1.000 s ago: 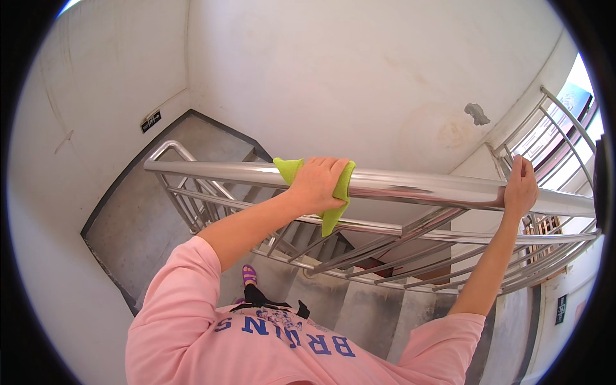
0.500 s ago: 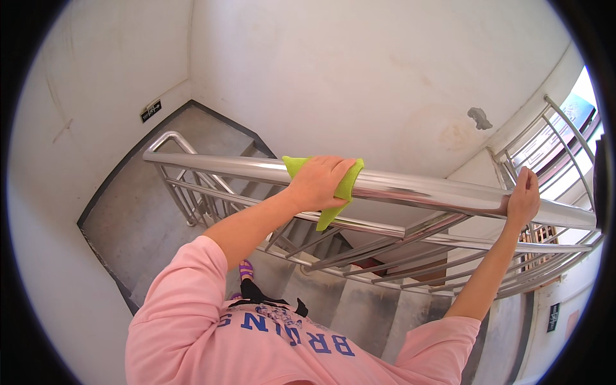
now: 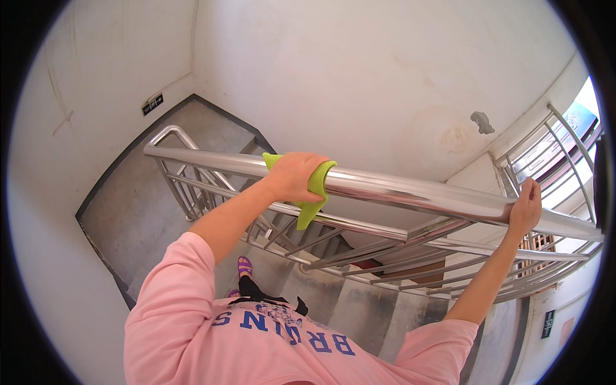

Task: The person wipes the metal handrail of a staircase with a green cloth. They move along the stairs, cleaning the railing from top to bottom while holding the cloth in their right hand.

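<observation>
A shiny metal handrail [image 3: 398, 190] runs across in front of me, from the far left to the right. Over its left half my left hand [image 3: 296, 176] is closed on a bright green cloth [image 3: 310, 208], which is draped around the rail with one corner hanging below it. Farther right, my right hand [image 3: 527, 208] rests against the same rail with its fingers curled over the top. Part of those fingers is hidden behind the rail, and no cloth shows there.
Thin metal bars and a lower rail [image 3: 359, 223] sit below the handrail. Concrete steps [image 3: 333, 301] descend under me to a grey landing [image 3: 141, 212] at the left. White walls [image 3: 359, 77] enclose the stairwell, and a bright window [image 3: 564, 138] stands at the right.
My left hand and the green cloth have slid left along the handrail. My right hand has stayed at about the same place on the rail.
</observation>
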`<action>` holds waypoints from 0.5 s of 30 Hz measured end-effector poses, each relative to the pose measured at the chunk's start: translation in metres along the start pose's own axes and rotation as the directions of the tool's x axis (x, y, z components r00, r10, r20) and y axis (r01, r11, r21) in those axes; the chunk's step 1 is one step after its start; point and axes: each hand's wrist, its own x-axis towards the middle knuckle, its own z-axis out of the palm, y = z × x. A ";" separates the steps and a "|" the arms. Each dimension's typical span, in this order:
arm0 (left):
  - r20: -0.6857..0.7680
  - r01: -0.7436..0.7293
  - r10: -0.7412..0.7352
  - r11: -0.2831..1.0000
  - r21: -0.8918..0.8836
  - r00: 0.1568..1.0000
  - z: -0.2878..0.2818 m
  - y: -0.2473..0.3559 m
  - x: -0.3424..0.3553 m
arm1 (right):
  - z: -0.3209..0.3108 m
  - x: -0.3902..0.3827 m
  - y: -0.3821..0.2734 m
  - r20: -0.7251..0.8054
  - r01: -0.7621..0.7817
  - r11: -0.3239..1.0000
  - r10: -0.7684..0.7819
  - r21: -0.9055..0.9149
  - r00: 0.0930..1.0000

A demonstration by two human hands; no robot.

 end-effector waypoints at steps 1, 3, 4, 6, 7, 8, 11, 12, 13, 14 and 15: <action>-0.005 -0.001 0.001 1.000 0.001 1.000 -0.001 -0.004 -0.002 | 0.000 0.001 0.001 -0.002 0.007 1.000 -0.007 -0.003 1.000; -0.011 0.000 0.000 1.000 0.003 1.000 -0.002 -0.012 -0.007 | 0.000 0.000 0.000 0.003 -0.003 1.000 0.003 0.009 1.000; -0.015 0.002 -0.002 1.000 0.005 1.000 -0.004 -0.014 -0.008 | 0.001 -0.001 -0.001 0.007 -0.009 1.000 0.008 0.015 1.000; -0.024 0.006 -0.006 1.000 0.011 1.000 -0.009 -0.017 -0.012 | 0.003 0.001 0.003 0.007 -0.001 1.000 0.001 0.013 1.000; -0.034 0.003 -0.002 1.000 0.015 0.999 -0.010 -0.019 -0.014 | 0.004 0.002 0.005 0.007 0.002 1.000 -0.002 0.012 1.000; -0.044 -0.001 0.001 1.000 0.018 0.999 -0.010 -0.021 -0.016 | 0.005 0.001 0.005 0.006 0.006 1.000 -0.007 0.009 1.000; -0.059 -0.025 0.025 1.000 0.008 0.998 -0.007 -0.031 -0.018 | -0.005 0.002 0.003 -0.015 0.020 1.000 -0.020 -0.022 1.000; -0.059 -0.019 0.020 1.000 0.020 0.998 -0.009 -0.034 -0.021 | -0.001 0.002 0.003 -0.009 0.019 1.000 -0.019 -0.016 1.000; -0.058 -0.004 0.007 0.999 0.042 0.998 -0.011 -0.036 -0.024 | 0.003 0.001 0.002 -0.003 0.018 1.000 -0.018 -0.010 1.000; -0.057 0.011 -0.007 0.998 0.064 0.998 -0.013 -0.037 -0.028 | 0.007 0.000 0.002 0.004 0.010 1.000 -0.010 -0.010 1.000; -0.057 0.014 -0.010 0.997 0.072 0.998 -0.013 -0.038 -0.028 | 0.003 0.000 0.001 0.002 0.005 1.000 -0.005 -0.027 1.000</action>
